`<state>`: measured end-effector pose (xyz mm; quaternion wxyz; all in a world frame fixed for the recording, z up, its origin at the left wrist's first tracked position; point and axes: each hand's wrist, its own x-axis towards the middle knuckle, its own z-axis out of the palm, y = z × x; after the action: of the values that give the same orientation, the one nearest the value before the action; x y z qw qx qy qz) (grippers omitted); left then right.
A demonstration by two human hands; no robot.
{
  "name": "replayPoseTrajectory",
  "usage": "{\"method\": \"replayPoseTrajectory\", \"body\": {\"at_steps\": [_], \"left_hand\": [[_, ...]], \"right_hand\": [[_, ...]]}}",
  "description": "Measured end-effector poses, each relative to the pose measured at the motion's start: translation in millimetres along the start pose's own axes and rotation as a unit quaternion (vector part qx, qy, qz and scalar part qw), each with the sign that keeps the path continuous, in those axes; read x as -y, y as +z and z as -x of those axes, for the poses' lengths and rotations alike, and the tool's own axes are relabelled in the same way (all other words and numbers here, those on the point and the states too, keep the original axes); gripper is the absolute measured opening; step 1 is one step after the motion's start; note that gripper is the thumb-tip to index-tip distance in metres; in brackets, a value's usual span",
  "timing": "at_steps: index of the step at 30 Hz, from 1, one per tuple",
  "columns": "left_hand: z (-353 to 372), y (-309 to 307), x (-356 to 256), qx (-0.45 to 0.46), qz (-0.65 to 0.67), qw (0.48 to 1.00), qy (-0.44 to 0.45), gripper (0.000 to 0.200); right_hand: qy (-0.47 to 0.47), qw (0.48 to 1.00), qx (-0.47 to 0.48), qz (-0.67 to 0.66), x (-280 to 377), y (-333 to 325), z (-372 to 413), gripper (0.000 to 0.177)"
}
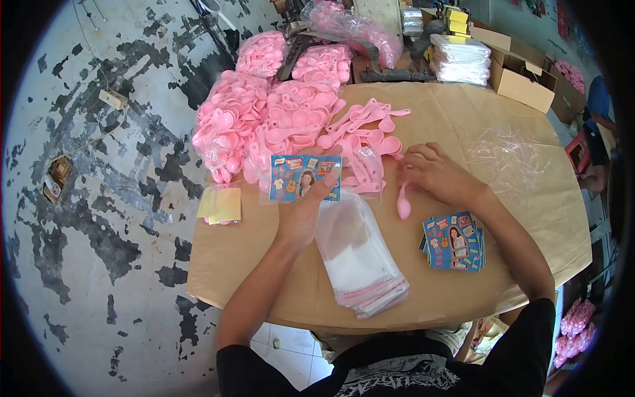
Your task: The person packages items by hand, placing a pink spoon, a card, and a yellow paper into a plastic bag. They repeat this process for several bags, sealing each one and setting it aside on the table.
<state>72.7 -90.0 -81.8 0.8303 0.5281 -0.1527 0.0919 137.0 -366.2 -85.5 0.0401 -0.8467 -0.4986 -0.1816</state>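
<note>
My left hand [299, 215] grips a blue printed card [297, 178], which seems to sit in a clear plastic bag; its thumb lies over the card's right side. On the right, the fingers of my right hand [442, 175] are closed around a pink measuring spoon [404, 206], whose bowl points toward me and whose handle is partly hidden. Loose pink spoons [370, 139] lie in a heap between and beyond both hands. A stack of clear plastic bags [364, 245] rests below the left hand. Under my right forearm is a pile of similar blue cards [453, 241].
Clear bags packed with pink spoons [231, 119] crowd the table's back left. A yellowish paper piece [220, 204] lies at the left edge. Thin clear plastic scraps [512, 155] are at right. White packets [461, 58] and a cardboard box [522, 83] stand behind. Another person [598, 119] is at far right.
</note>
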Motion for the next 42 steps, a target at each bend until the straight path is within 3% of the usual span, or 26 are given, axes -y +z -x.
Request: {"method": "replayPoseTrajectory", "body": {"at_steps": [3, 6, 9, 12, 15, 18, 21, 24, 27, 30, 34, 36, 38, 40, 42], "left_hand": [[-2.1, 3.5, -6.2, -0.004, 0.003, 1.000, 0.022, 0.040], [-4.5, -2.4, -4.2, -0.031, 0.027, 0.999, 0.020, 0.038], [-6.9, -3.3, -1.5, -0.048, 0.011, 0.998, 0.037, 0.039], [-6.5, -2.8, -1.2, -0.049, 0.004, 0.998, 0.036, 0.038], [-3.4, -0.6, -0.3, -0.042, 0.023, 0.999, 0.026, 0.039], [0.0, -1.1, 4.8, -0.020, 0.027, 0.999, 0.019, 0.038], [6.7, 13.5, 4.9, 0.011, 0.058, 0.998, -0.012, 0.043], [19.0, 14.8, 15.4, 0.038, 0.102, 0.993, -0.044, 0.045], [26.5, 23.6, 19.6, 0.045, 0.101, 0.992, -0.059, 0.048], [30.3, 36.9, 10.9, 0.080, 0.104, 0.987, -0.098, 0.057], [27.0, 33.9, 19.3, 0.110, 0.171, 0.974, -0.099, 0.072], [19.2, 31.6, 16.9, 0.089, 0.197, 0.968, -0.130, 0.079], [8.7, 24.8, 17.2, 0.096, 0.129, 0.983, -0.094, 0.083], [6.0, 21.7, 13.9, 0.116, 0.000, 0.992, -0.041, 0.086], [10.8, 35.5, 4.9, 0.198, -0.059, 0.976, -0.070, 0.087]], "right_hand": [[0.068, 0.996, 0.017, -0.059, -2.3, -10.9, 1.8, 0.020], [0.221, 0.933, 0.026, -0.283, 5.9, -37.3, 1.5, 0.019], [0.226, 0.901, -0.013, -0.370, 17.3, -55.5, 1.4, 0.012], [0.170, 0.904, -0.093, -0.382, 21.3, -46.2, 1.4, 0.012], [0.143, 0.909, -0.056, -0.387, 22.8, -54.8, 0.1, 0.014], [0.184, 0.869, -0.070, -0.453, 31.0, -57.8, -1.8, 0.015], [0.226, 0.861, -0.060, -0.452, 43.7, -64.9, -4.3, 0.015], [0.210, 0.857, -0.027, -0.471, 53.3, -69.9, -5.5, 0.015], [0.117, 0.832, -0.104, -0.533, 66.1, -60.1, -4.9, 0.014], [0.191, 0.850, -0.044, -0.489, 78.9, -72.5, -5.7, 0.015], [0.148, 0.872, -0.197, -0.424, 67.4, -84.2, -4.4, 0.009], [0.183, 0.883, -0.216, -0.374, 57.8, -111.2, 0.9, 0.006], [0.281, 0.907, -0.141, -0.280, 54.6, -143.7, 9.5, 0.005], [0.270, 0.905, -0.146, -0.295, 54.3, -140.5, 11.8, 0.006], [0.247, 0.910, -0.141, -0.301, 62.8, -145.0, 7.2, 0.007]]}}
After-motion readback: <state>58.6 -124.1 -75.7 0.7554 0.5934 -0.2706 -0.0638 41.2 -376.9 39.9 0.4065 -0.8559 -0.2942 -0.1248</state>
